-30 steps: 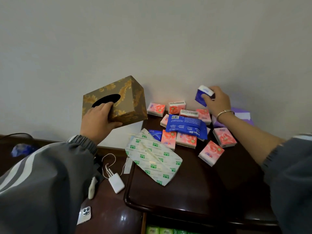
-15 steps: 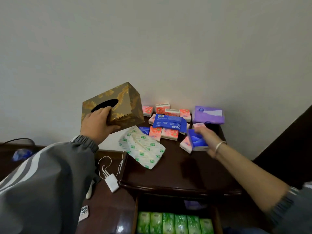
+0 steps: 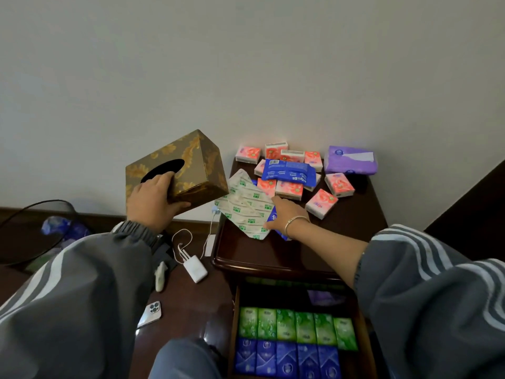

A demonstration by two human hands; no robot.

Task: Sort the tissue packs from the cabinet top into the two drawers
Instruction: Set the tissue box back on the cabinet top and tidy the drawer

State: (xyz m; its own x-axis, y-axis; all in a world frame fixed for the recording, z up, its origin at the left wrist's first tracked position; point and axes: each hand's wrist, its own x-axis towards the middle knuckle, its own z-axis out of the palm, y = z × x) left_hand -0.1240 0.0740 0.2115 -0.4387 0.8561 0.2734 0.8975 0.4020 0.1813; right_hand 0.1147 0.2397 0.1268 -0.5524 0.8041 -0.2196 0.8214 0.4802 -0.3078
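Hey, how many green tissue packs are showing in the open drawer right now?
6 green packs, side by side in one row across the open drawer, just behind the blue packs. More may be hidden in the drawer's dark back under the cabinet top.

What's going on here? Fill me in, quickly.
A person is sorting tissue packs. The left hand holds a gold tissue box up in the air, fingers in its opening. The right hand, low over the cabinet top, grips a small blue pack beside a green-and-white pack. Pink packs, a blue wipes pack and a purple pack lie on top, not yet sorted. The open drawer below holds a row of green packs and a row of blue packs.
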